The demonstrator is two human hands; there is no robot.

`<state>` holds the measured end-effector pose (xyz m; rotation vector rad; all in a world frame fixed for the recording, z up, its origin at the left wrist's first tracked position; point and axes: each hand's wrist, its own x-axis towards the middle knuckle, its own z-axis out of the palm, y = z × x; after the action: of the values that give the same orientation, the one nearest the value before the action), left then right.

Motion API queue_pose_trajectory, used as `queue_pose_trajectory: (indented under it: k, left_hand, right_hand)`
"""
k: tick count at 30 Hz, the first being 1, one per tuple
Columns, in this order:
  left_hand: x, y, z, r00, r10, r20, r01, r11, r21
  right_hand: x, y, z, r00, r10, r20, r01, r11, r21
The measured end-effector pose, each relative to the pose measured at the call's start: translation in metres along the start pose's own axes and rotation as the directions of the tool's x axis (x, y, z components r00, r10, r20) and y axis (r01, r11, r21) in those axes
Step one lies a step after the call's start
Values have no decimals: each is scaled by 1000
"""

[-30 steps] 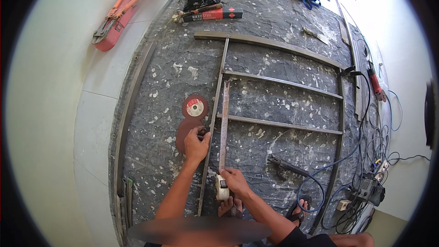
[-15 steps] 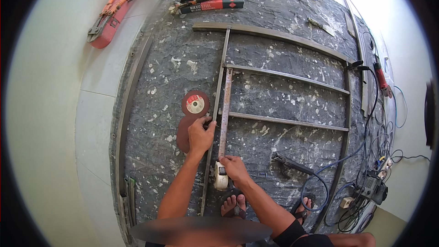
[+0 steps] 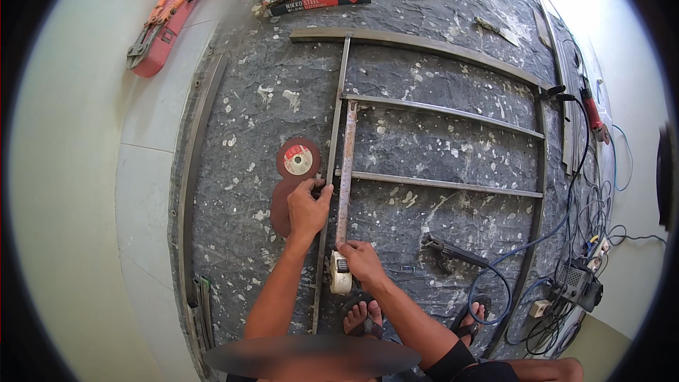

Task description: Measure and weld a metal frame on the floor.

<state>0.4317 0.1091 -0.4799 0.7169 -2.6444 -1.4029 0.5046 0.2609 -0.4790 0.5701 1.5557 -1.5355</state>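
Observation:
A welded metal frame (image 3: 438, 114) with thin crossbars lies on the ground sheet. Along the inner side of its left bar (image 3: 338, 117) stretches a worn tape blade (image 3: 346, 170), its far end at the upper crossbar. Near my foot, my right hand (image 3: 362, 263) grips the whitish tape measure (image 3: 341, 277), thumb by the blade's mouth. My left hand (image 3: 307, 211) is closed in a pinch against the left bar, close to the lower crossbar. What its fingertips hold, if anything, is too small to make out. Two brown cutting discs (image 3: 298, 158) lie beside that hand, one partly covered.
An electrode holder (image 3: 456, 251) with a blue cable lies inside the frame. Tangled cables and a dark welding machine (image 3: 578, 286) sit at right, an angle grinder (image 3: 594, 113) beyond. Orange-handled bolt cutters (image 3: 159, 28) and an electrode box (image 3: 322, 1) are at the far left.
The view has shifted slightly. Both hands stay nearly where they were along the left bar, and the tape remains stretched out.

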Motion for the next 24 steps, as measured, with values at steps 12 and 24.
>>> queue_pose_trajectory:
  k: [12,24]
  left_hand:
    - [30,9,-6,937,275,215,-294,954,61]
    - [31,9,-1,953,205,224,-231,968,99]
  right_hand:
    - [5,9,-3,1000,-31,-6,30,998,-63]
    - [5,8,0,1000,-22,1,22,998,-53]
